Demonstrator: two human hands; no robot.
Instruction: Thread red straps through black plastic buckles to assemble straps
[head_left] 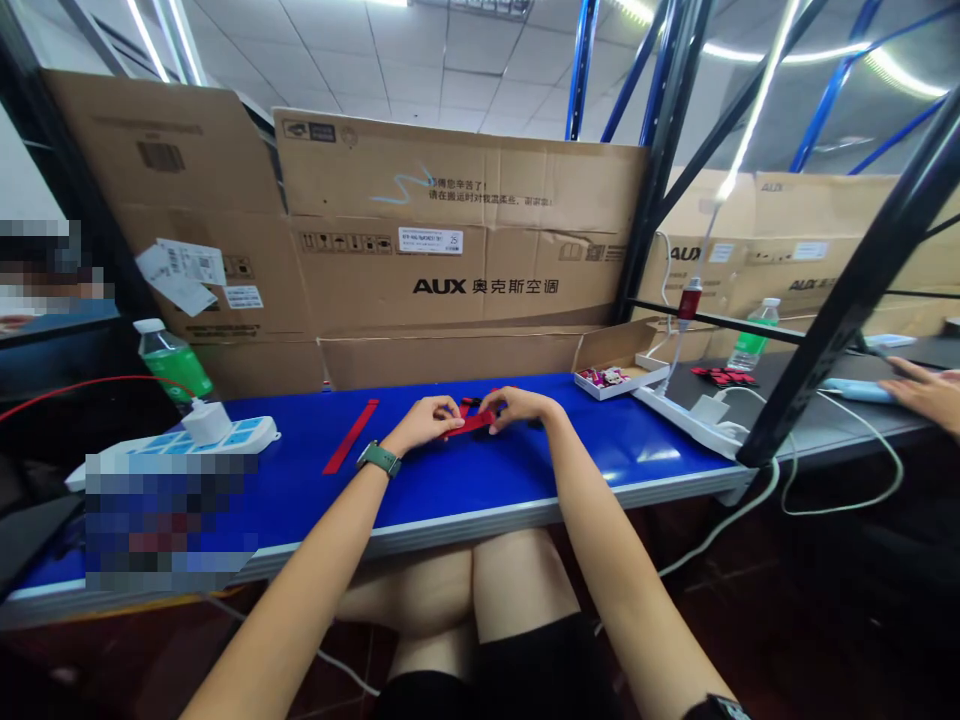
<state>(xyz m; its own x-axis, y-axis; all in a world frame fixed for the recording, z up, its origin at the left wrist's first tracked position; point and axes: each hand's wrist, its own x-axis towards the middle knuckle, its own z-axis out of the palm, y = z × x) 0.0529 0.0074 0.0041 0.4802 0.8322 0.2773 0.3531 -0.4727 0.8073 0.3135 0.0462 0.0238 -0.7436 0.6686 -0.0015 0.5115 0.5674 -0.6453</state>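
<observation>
Between my two hands a red fabric strip [474, 424] is held just above the blue tabletop [450, 490]. My left hand [424, 424], with a green watch band at its wrist, pinches the strip's left end between thumb and fingers. The fingers of my right hand [517, 405] are curled at the right end of the same strip. Behind the strip lie some small black and red pieces [471, 403], partly hidden by my hands. A separate long red strip [351, 437] lies flat to the left of my left hand.
An open white box [622, 378] with small colourful items stands at the back right. Power strips lie left [251, 437] and right [686, 420]. A green-labelled bottle [176, 362] stands at left. Cardboard [465, 280] walls the back. Another person's hand [926, 390] is far right.
</observation>
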